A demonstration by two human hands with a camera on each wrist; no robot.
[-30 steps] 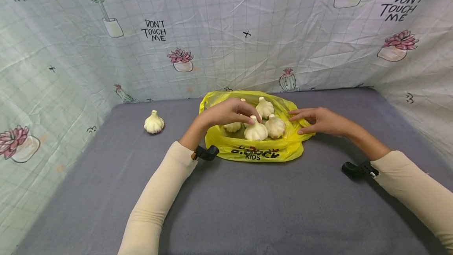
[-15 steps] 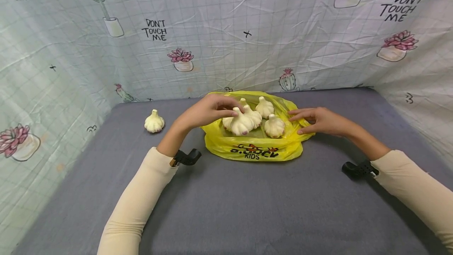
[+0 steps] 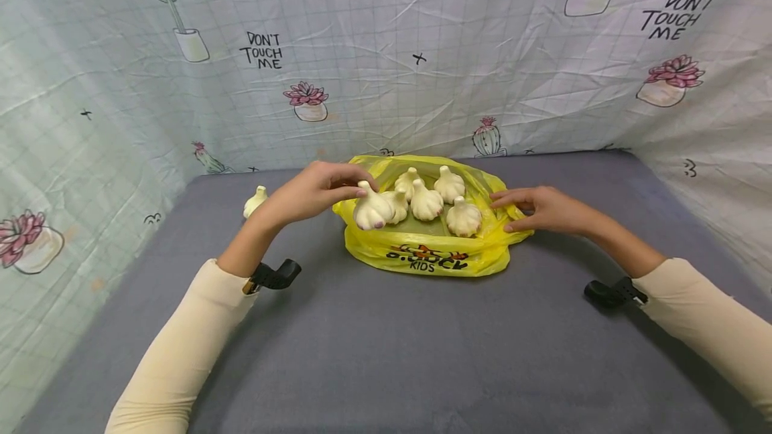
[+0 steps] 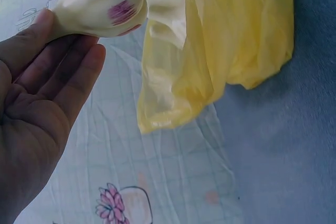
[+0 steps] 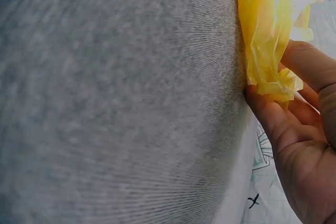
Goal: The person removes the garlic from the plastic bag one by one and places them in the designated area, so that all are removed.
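Note:
My left hand (image 3: 313, 189) pinches a garlic bulb (image 3: 370, 209) by its stem, over the left side of an open yellow plastic bag (image 3: 368, 246). In the left wrist view the held bulb (image 4: 107, 3) shows purple patches, and thumb and fingertips meet at its neck. Inside the bag stand several more white garlic bulbs (image 3: 426, 203), stems up. At the bag's right end, my right hand (image 3: 549, 209) holds the gathered plastic. The right wrist view has the bag's crumpled end (image 5: 273, 77) between thumb and fingers.
Another garlic bulb (image 3: 253, 202) sits on the grey cloth-covered table (image 3: 422, 353) at the back left, partly hidden behind the left wrist. A printed cloth (image 3: 374, 52) hangs along the back and sides.
My left hand has lifted the garlic bulb from among the others and carried it left across the bag. The right hand has stayed at the bag's right end.

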